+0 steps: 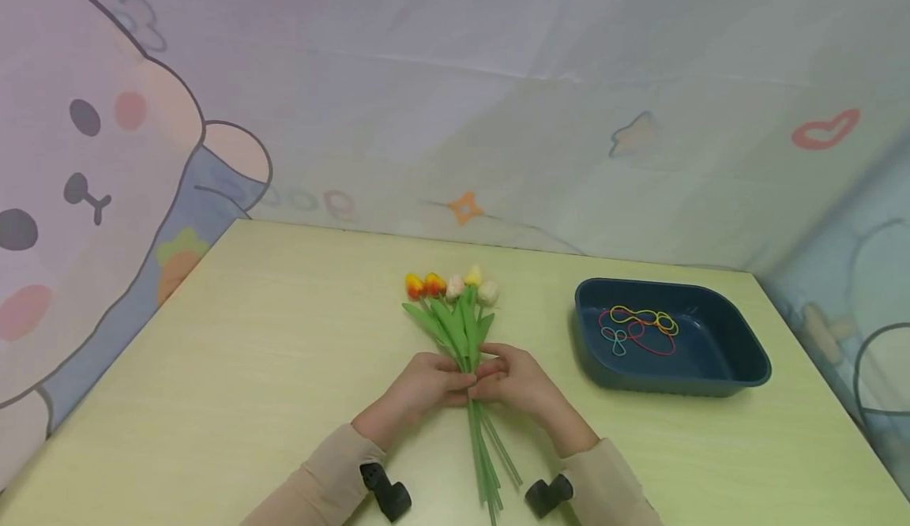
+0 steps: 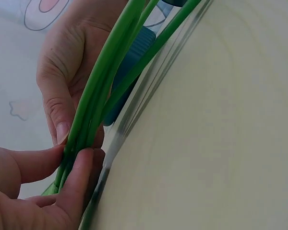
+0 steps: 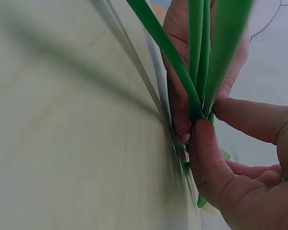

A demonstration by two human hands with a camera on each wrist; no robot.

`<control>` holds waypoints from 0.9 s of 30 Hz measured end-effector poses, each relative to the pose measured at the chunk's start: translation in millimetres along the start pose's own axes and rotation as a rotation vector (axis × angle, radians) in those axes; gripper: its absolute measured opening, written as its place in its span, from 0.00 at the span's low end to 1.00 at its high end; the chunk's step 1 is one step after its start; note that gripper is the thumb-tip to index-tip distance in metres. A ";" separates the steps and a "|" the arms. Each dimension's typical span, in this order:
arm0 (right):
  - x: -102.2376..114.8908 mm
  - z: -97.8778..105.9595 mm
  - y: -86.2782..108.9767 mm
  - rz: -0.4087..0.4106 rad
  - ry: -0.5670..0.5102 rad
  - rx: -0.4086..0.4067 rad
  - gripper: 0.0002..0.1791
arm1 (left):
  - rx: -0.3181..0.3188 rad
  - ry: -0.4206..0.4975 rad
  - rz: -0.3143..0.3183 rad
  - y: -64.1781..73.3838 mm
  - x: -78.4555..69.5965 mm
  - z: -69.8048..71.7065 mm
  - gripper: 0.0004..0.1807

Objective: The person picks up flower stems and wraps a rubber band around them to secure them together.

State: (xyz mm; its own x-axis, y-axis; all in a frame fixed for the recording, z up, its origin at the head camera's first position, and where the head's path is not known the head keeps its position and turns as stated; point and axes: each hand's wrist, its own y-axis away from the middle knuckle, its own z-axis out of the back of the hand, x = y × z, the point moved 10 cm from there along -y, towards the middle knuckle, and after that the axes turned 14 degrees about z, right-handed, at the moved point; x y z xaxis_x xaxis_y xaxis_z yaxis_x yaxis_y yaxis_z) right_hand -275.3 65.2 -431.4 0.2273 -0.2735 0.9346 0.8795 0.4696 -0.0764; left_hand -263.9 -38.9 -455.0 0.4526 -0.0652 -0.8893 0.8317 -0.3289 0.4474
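A bunch of artificial tulips (image 1: 462, 324) with orange-red, pale pink, yellow and white heads is held over the middle of the table, heads pointing away from me. My left hand (image 1: 429, 388) pinches the green stems (image 2: 93, 96) from the left, just below the leaves. From the right, my right hand (image 1: 517, 380) pinches the same stems (image 3: 197, 62), its fingertips meeting the left hand's. Below the hands the stem ends spread slightly toward the near edge. Both wrist views show thumb and fingers closed around the stems, a little above the tabletop.
To the right stands a dark blue plastic basin (image 1: 682, 380). Several loose rubber bands (image 1: 643, 322), yellow, red and light blue, lie in it. The pale wooden table (image 1: 284, 336) ends at a printed cloth backdrop (image 1: 498, 115) behind.
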 end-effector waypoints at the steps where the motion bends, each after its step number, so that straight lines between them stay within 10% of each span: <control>1: 0.0 -0.3 -0.2 0.001 0.002 0.001 0.41 | 0.002 0.003 0.001 0.4 0.0 0.0 0.16; 13: 16.8 -1.3 -0.5 0.113 0.040 -0.011 0.41 | -0.016 0.042 0.001 2.6 -1.4 -0.4 0.17; 27: 57.0 11.3 5.9 0.265 0.182 -0.121 0.37 | -0.069 0.054 -0.142 16.6 -33.7 6.3 0.19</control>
State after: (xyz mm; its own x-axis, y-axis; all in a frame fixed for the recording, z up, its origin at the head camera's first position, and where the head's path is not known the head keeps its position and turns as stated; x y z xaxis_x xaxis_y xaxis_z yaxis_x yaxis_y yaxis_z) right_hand -261.8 61.8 -374.6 0.5157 -0.3056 0.8004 0.8207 0.4443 -0.3591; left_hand -267.3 -48.1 -418.2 0.3438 0.0287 -0.9386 0.9079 -0.2653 0.3244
